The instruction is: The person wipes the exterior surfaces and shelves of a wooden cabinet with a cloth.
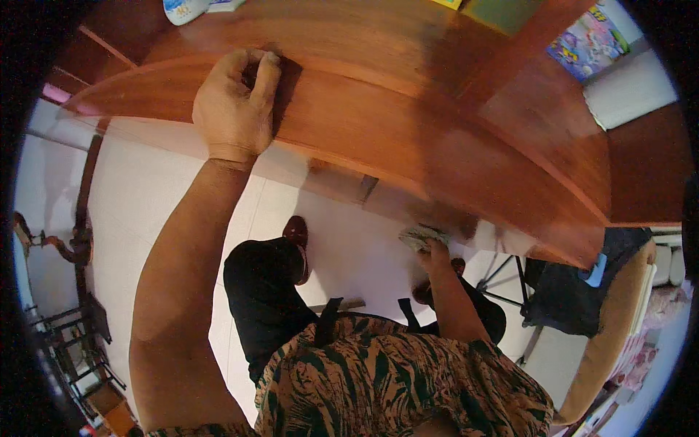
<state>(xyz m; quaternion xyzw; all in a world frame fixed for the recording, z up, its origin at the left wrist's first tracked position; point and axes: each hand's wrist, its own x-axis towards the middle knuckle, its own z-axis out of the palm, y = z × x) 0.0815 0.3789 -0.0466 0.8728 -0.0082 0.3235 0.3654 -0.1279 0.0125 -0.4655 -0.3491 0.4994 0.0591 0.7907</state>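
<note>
My left hand (234, 105) rests on the reddish-brown wooden surface (349, 109) in front of me, its fingers curled into a loose fist. Between thumb and forefinger a dark gap shows, with no object visible in it. Lower down and to the right, my right hand (436, 253) is closed around a pale, crumpled cloth (422, 237). The cloth is just below the curved front edge of the wood, beside a blurred lower part of the furniture; I cannot tell whether it touches it.
A white bottle (183, 10) stands at the far left. At the far right are a colourful printed pack (588, 44) and a white roll (630, 91). Dark fabric (564, 291) lies by a brown-edged seat (608, 328) on the right. A black metal rack (73, 349) stands at the left.
</note>
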